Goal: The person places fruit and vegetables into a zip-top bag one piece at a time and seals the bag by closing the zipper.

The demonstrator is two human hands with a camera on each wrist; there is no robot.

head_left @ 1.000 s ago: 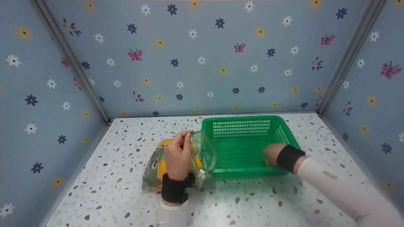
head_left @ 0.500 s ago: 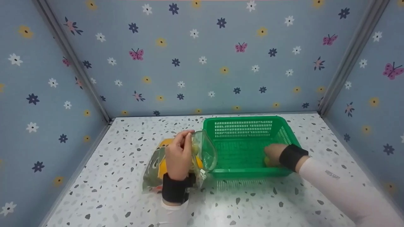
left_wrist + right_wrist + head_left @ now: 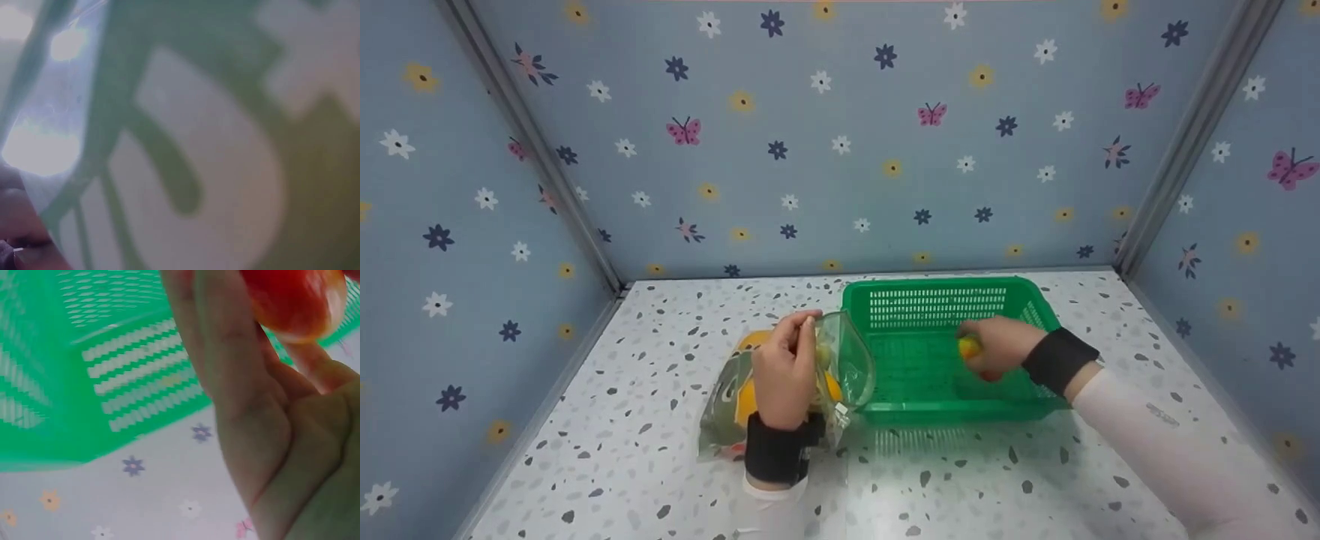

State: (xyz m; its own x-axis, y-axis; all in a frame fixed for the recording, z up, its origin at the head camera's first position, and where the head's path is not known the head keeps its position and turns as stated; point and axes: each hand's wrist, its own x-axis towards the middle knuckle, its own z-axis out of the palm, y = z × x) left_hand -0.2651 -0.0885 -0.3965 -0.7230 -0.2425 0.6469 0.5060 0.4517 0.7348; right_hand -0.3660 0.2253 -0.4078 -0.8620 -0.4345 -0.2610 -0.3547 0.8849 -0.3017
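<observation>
My left hand (image 3: 784, 375) pinches the upper edge of a clear plastic bag (image 3: 851, 367) with green print, holding its mouth apart toward the right. Yellow-orange fruit (image 3: 832, 385) shows through the bag's side. Printed plastic (image 3: 225, 140) fills most of the left wrist view, with fingers (image 3: 28, 216) at its lower left. Over the green basket (image 3: 945, 409), my right hand (image 3: 1001, 343) grips a shiny red and yellow fruit (image 3: 301, 301). Its yellow end (image 3: 969, 346) pokes out past the fingers in the head view. The kind of fruit is unclear.
The basket stands right beside the bag's mouth, its slotted walls raised around a flat bottom. A speckled white tabletop (image 3: 622, 420) carries both. Flower-patterned panels (image 3: 840, 165) enclose the back and sides.
The right hand has risen from the basket's right front part and shifted left, carrying the fruit. The left hand and bag have stayed in place.
</observation>
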